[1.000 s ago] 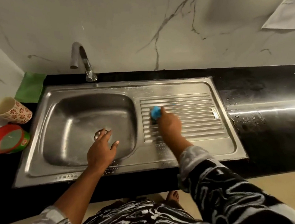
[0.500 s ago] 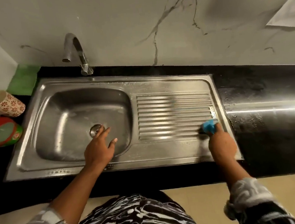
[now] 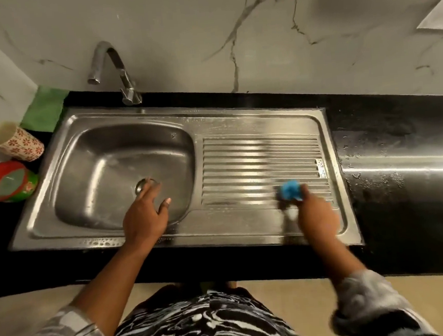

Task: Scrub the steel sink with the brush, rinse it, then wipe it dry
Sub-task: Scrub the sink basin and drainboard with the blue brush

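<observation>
The right hand (image 3: 316, 218) is bearing down on the steel sink (image 3: 238, 124), gripping the blue brush (image 3: 291, 190) at the near right corner of the drainboard (image 3: 257, 159). The left hand (image 3: 145, 219) is hovering over the basin (image 3: 104, 177), fingers spread (holding nothing). Wet steel is probably inviting the brush to skid off the edge.

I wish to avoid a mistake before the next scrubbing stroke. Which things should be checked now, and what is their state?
1. Grip: ok. The right hand grips the blue brush.
2. Position: ok. It is on the ribbed drainboard of the sink, near the front right corner.
3. Free hand clear: ok. The left hand is open over the basin, holding nothing.
4. Water off: ok. None runs from the tap.
5. Outlet clear: cannot tell. The left fingers partly hide the drain.
6. Wiping ready: ok. A green cloth lies at the sink's back left corner.
</observation>
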